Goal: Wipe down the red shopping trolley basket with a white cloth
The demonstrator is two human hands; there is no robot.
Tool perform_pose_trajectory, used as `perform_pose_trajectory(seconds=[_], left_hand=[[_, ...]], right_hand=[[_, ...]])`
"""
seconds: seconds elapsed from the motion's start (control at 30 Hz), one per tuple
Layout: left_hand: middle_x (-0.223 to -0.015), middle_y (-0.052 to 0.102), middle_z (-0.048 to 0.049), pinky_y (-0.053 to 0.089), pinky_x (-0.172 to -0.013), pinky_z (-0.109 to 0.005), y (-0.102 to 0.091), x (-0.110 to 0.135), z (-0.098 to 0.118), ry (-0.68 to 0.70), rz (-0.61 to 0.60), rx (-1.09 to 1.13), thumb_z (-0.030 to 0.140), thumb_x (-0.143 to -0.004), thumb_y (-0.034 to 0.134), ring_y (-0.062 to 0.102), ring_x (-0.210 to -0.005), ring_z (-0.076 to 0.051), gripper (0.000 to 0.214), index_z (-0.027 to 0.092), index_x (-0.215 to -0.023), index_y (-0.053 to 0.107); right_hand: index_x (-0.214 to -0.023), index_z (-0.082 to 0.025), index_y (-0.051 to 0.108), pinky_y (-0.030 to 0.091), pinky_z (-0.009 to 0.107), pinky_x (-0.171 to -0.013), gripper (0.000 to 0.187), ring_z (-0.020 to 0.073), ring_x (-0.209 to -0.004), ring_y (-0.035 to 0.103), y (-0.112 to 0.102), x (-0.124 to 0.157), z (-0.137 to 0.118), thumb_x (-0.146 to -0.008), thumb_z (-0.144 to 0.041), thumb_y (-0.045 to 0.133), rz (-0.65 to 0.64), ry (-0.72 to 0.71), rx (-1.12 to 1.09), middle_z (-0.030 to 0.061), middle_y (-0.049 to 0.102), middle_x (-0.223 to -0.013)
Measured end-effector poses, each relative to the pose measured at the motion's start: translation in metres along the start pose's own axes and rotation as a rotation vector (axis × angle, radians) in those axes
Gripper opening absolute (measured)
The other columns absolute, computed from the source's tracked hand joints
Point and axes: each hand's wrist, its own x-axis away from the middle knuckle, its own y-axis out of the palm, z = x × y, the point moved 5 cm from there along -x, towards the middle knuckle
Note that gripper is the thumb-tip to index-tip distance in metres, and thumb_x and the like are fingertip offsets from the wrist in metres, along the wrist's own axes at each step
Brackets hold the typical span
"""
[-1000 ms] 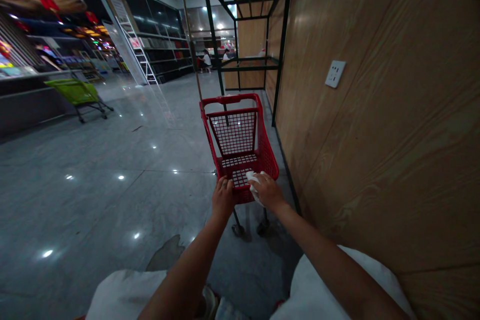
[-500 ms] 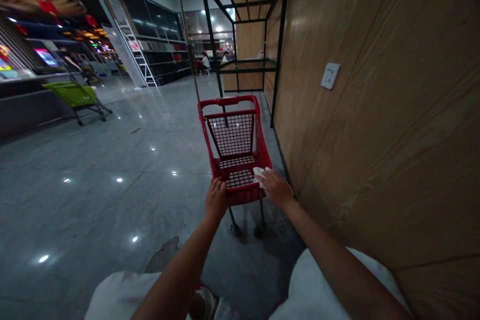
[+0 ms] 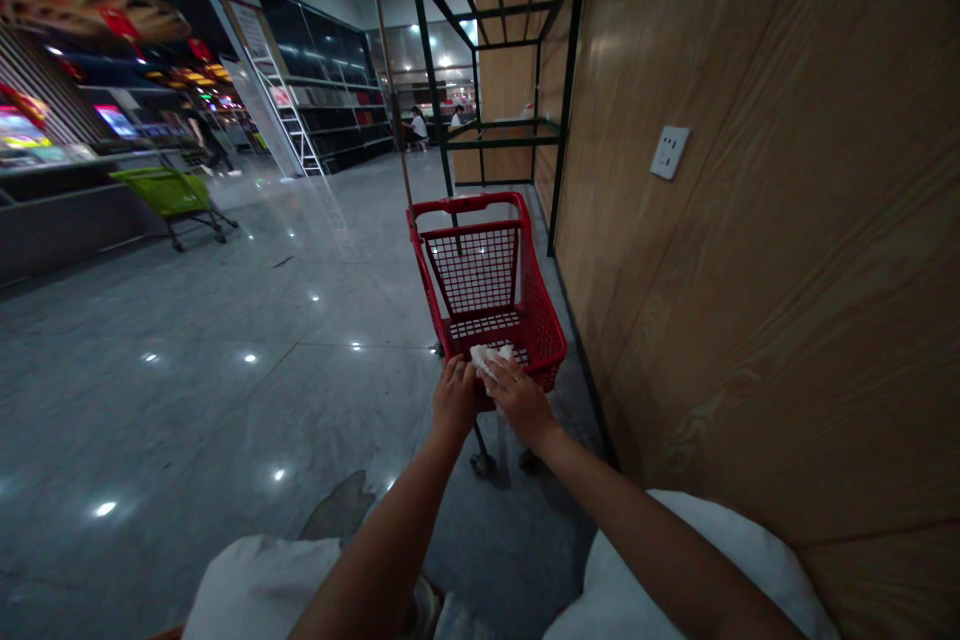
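Glossy grey tiled floor (image 3: 225,370), dim shop hall, wood-panel wall (image 3: 750,270) on the right with a white socket (image 3: 670,151). A dark metal rack (image 3: 559,135) stands ahead and a green cart (image 3: 174,192) far left. The red cart (image 3: 487,280) stands just beside the wall. Left hand (image 3: 454,402) has its fingers curled closed on the cart's near rim. Right hand (image 3: 519,402) has its fingers closed over a white cloth (image 3: 487,357), pressing it on that rim, touching the left hand.

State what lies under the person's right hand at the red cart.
A white cloth shows under the right hand, on the near rim of the red cart. The hand covers the rest of it.
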Motion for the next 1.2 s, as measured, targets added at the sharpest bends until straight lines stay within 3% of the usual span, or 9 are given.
perform_pose_trajectory(seconds=[0.3, 0.43, 0.6, 0.7, 0.87, 1.07, 1.2], left_hand=[[-0.105, 0.064, -0.0124, 0.047, -0.100, -0.046, 0.000, -0.003, -0.010, -0.025, -0.038, -0.010, 0.012, -0.076, 0.056, 0.050, -0.120, -0.028, 0.017, 0.018, -0.092, 0.058], [-0.106, 0.064, -0.0134, 0.045, -0.101, -0.047, 0.001, -0.002, -0.011, -0.065, -0.021, -0.020, 0.009, -0.078, 0.052, 0.049, -0.121, -0.028, 0.016, 0.018, -0.090, 0.059], [-0.102, 0.064, -0.0125, 0.044, -0.102, -0.047, 0.002, -0.003, -0.001, -0.046, 0.001, -0.038, 0.011, -0.081, 0.050, 0.052, -0.118, -0.027, 0.017, 0.017, -0.094, 0.059], [-0.100, 0.065, -0.0114, 0.045, -0.101, -0.044, 0.002, -0.005, 0.004, -0.013, -0.008, -0.001, 0.013, -0.081, 0.052, 0.053, -0.116, -0.027, 0.020, 0.016, -0.100, 0.058], [-0.103, 0.063, -0.0127, 0.045, -0.100, -0.045, 0.004, -0.006, 0.001, -0.017, -0.028, 0.003, 0.014, -0.080, 0.053, 0.050, -0.120, -0.028, 0.015, 0.018, -0.094, 0.058], [-0.106, 0.063, -0.0125, 0.045, -0.101, -0.048, 0.005, -0.007, -0.005, -0.044, -0.041, -0.012, 0.014, -0.077, 0.055, 0.049, -0.121, -0.030, 0.016, 0.019, -0.091, 0.058], [-0.105, 0.063, -0.0116, 0.044, -0.102, -0.048, 0.006, -0.005, -0.006, -0.055, -0.028, -0.020, 0.013, -0.076, 0.055, 0.050, -0.120, -0.030, 0.017, 0.019, -0.091, 0.058]], right_hand=[[-0.137, -0.017, 0.046, 0.031, 0.046, -0.114, 0.046, 0.0175, -0.138, 0.031, -0.037, 0.018, 0.069, -0.092, -0.008, 0.040, 0.079, 0.098, -0.012, 0.0089, 0.050, -0.139], [-0.138, -0.018, 0.045, 0.033, 0.043, -0.114, 0.047, 0.0175, -0.137, 0.032, -0.029, 0.014, 0.057, -0.093, -0.007, 0.040, 0.061, 0.146, -0.004, 0.0081, 0.048, -0.141], [-0.129, -0.016, 0.055, 0.039, 0.041, -0.110, 0.039, 0.0206, -0.135, 0.037, -0.005, 0.004, 0.009, -0.092, -0.009, 0.044, 0.018, 0.049, -0.001, 0.0087, 0.054, -0.135], [-0.127, -0.015, 0.057, 0.041, 0.041, -0.108, 0.038, 0.0218, -0.133, 0.039, 0.001, 0.001, -0.003, -0.091, -0.009, 0.046, 0.014, 0.011, 0.020, 0.0088, 0.055, -0.134], [-0.126, -0.021, 0.058, 0.045, 0.038, -0.104, 0.039, 0.0200, -0.134, 0.037, -0.011, 0.009, 0.025, -0.092, -0.009, 0.043, 0.027, 0.055, 0.025, 0.0053, 0.054, -0.136], [-0.127, -0.018, 0.056, 0.035, 0.044, -0.112, 0.040, 0.0181, -0.138, 0.031, -0.035, 0.022, 0.079, -0.092, -0.007, 0.039, 0.113, 0.128, 0.003, 0.0079, 0.050, -0.139], [-0.129, -0.018, 0.055, 0.033, 0.042, -0.113, 0.043, 0.0165, -0.139, 0.029, -0.032, 0.022, 0.075, -0.091, -0.005, 0.039, 0.123, 0.183, -0.022, 0.0074, 0.050, -0.139]])
